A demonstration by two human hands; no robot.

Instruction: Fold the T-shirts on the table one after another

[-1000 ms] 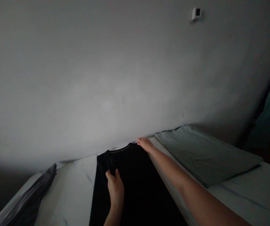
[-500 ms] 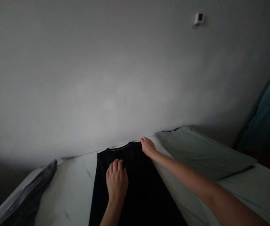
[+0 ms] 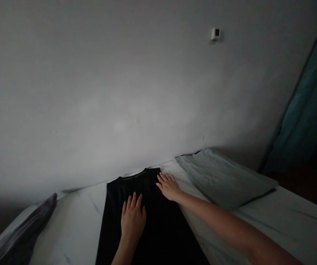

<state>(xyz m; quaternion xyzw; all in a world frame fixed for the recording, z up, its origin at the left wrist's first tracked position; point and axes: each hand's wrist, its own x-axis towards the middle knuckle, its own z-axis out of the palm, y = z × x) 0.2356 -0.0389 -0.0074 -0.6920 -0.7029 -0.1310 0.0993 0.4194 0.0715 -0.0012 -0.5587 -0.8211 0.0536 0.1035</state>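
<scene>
A black shirt (image 3: 158,224) lies spread on the white bedding, its neckline toward the wall and its lower part cut off by the bottom of the view. My left hand (image 3: 133,217) rests palm down over the upper middle of the shirt, fingers stretched out. At the shirt's upper right edge, my right hand (image 3: 168,186) lies flat with its fingers spread, partly on the fabric and partly beyond its edge. Neither hand grips anything.
A pale grey-green folded cloth (image 3: 224,176) lies right of the shirt on the white sheet (image 3: 75,221). At the left is a dark, shiny cloth or pillow (image 3: 25,235). Behind rises a grey wall (image 3: 119,92) with a small white device (image 3: 215,34). A teal curtain (image 3: 307,106) hangs at right.
My right hand has let go of the shirt's upper right corner and moved down slightly, its fingers now spread flat. My left hand's fingers have straightened. The view has shifted to the right.
</scene>
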